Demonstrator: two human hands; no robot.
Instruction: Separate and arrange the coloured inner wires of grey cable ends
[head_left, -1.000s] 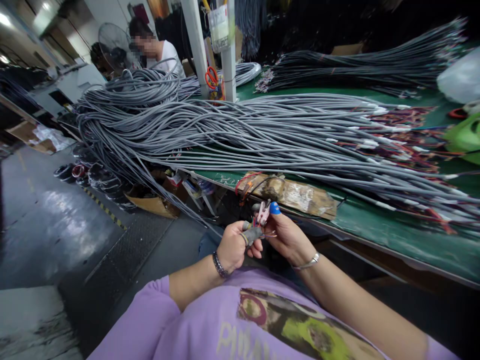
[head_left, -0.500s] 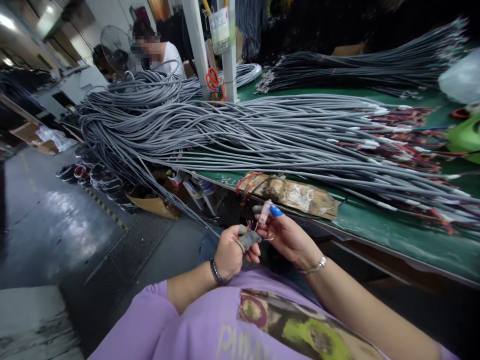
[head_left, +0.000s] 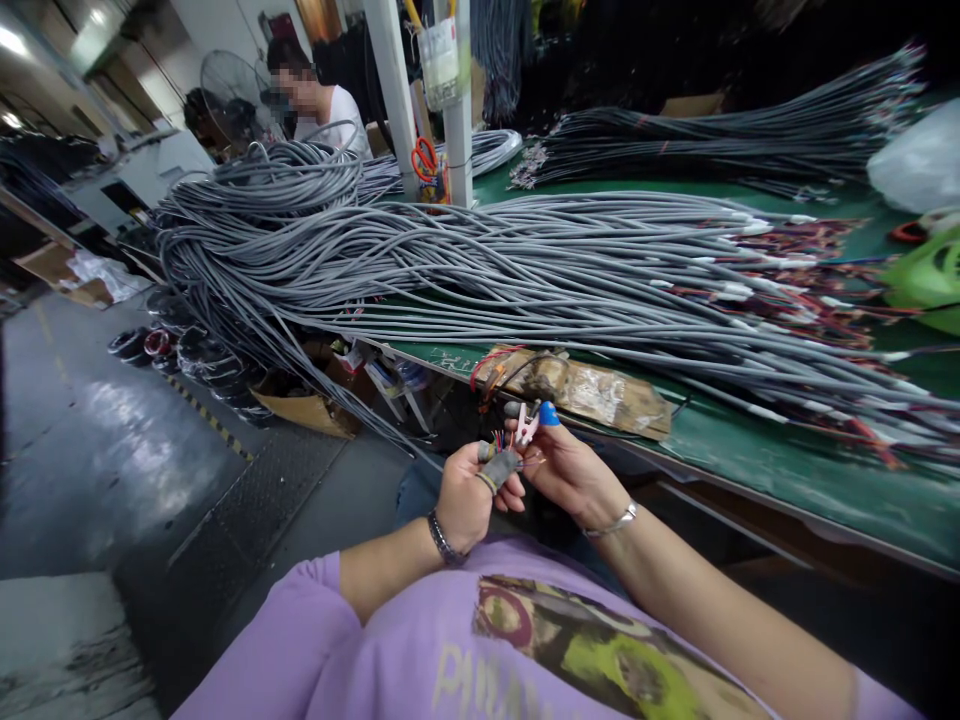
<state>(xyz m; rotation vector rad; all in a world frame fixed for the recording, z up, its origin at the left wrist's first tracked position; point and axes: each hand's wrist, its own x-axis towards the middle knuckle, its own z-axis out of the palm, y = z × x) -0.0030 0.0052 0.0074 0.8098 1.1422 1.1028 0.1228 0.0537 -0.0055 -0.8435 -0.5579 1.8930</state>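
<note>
Fingers (head_left: 501,467) partly hide the thin wires (head_left: 498,439), too small to count.

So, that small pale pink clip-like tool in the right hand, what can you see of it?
The small pale pink clip-like tool looks like plastic, with two slim arms parted in a narrow V. The right hand holds it tilted, just above the thin coloured wires in the left hand. Whether it touches a wire is too small to tell.
</note>
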